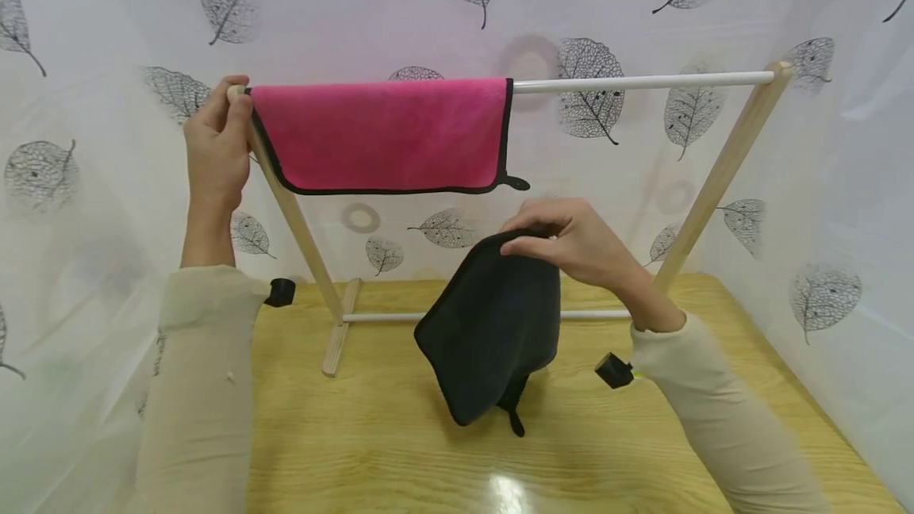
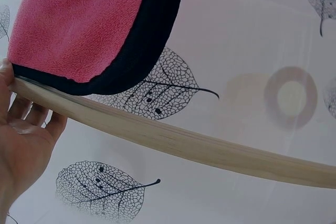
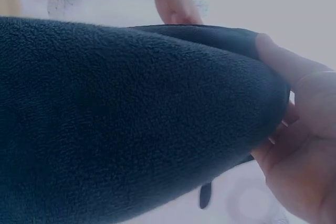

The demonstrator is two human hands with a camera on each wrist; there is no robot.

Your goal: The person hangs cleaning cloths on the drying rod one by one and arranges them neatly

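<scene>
A pink towel (image 1: 385, 137) with black edging hangs folded over the white rail of a wooden drying rack, at its left end. My left hand (image 1: 220, 145) grips the top of the rack's left post (image 1: 296, 232), beside the towel's corner; the left wrist view shows the fingers (image 2: 39, 113) behind the wood. Lower and to the right, my right hand (image 1: 574, 244) pinches a dark grey towel (image 1: 500, 316) by its upper edge. This towel droops in folds above the table, its small loop (image 1: 516, 421) hanging below. In the right wrist view its fuzzy surface (image 3: 131, 124) fills much of the picture.
The upper rail (image 1: 643, 82) runs bare from the pink towel to the right post (image 1: 721, 173). A lower bar (image 1: 385, 316) joins the posts near the wood-grain table (image 1: 343, 450). Leaf-print sheeting (image 1: 821, 181) surrounds the table at the back and sides.
</scene>
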